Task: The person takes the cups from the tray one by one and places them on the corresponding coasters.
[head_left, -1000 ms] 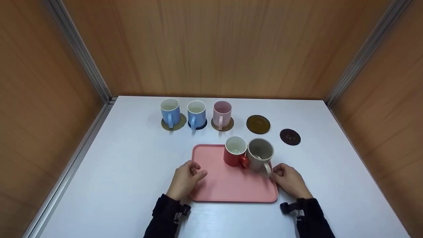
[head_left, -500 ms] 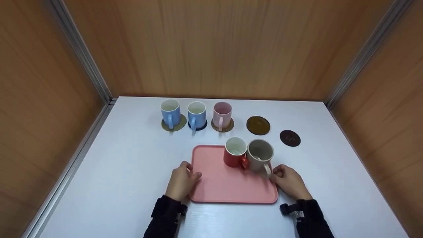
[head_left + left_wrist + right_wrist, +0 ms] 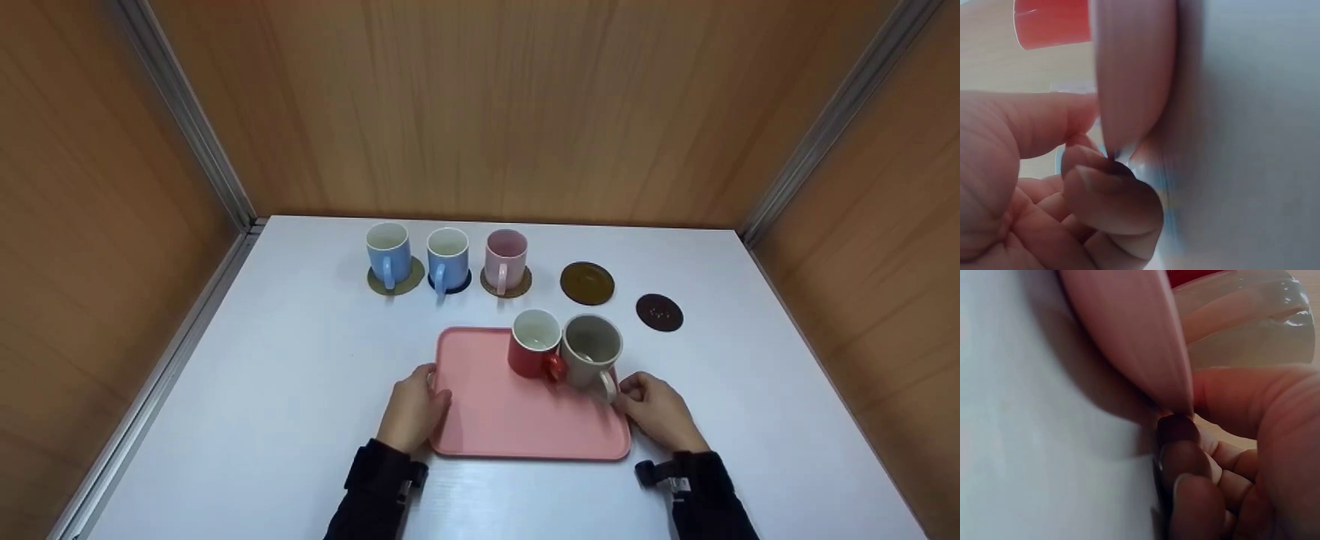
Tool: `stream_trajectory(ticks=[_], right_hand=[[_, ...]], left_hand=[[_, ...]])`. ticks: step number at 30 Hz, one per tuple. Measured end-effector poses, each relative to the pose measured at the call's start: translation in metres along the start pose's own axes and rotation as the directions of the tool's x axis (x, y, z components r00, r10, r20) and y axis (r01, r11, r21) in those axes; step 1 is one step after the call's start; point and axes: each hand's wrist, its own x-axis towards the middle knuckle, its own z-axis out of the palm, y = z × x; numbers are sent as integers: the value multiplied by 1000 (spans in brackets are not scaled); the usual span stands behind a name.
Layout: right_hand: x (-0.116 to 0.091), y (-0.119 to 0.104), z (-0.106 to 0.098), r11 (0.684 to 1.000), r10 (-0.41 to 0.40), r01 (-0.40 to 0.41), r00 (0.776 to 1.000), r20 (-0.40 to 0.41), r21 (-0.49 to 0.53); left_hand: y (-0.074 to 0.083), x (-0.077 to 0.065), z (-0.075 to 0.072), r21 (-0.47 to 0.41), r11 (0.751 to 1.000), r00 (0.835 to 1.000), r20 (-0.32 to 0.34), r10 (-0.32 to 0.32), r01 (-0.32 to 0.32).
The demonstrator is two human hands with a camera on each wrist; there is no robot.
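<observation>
A pink tray lies on the white table, with a red mug and a grey-beige mug standing upright at its right end. My left hand grips the tray's left edge; in the left wrist view the thumb is over the rim and curled fingers are at its underside. On the opposite edge my right hand pinches the rim beside the beige mug's handle. The right wrist view shows its fingers curled beneath the tray edge.
Behind the tray, two blue mugs and a pink mug stand on coasters in a row. A brown coaster and a darker coaster lie to their right. Wooden panels enclose the table.
My left hand has moved left from over the tray's corner area and closed its thumb and fingers on the left rim. The right hand, tray and mugs stay in place.
</observation>
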Motion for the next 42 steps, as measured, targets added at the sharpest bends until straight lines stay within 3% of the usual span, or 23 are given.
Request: stream_trajectory(ticks=[15, 28, 36, 42], right_hand=[[0, 0, 1, 1000, -7, 7, 1000, -18, -13], [1, 1, 2, 1000, 8, -8, 1000, -29, 8], [2, 4, 2, 991, 45, -45, 999, 1, 128], [0, -2, 1, 948, 70, -57, 997, -30, 313]], left_hand=[[1, 0, -1, 30, 999, 1000, -6, 11, -11], [-3, 2, -8, 62, 998, 998, 65, 5, -10], [-5, 0, -9, 66, 998, 998, 65, 14, -18], [-5, 0, -10, 62, 998, 998, 63, 4, -8]])
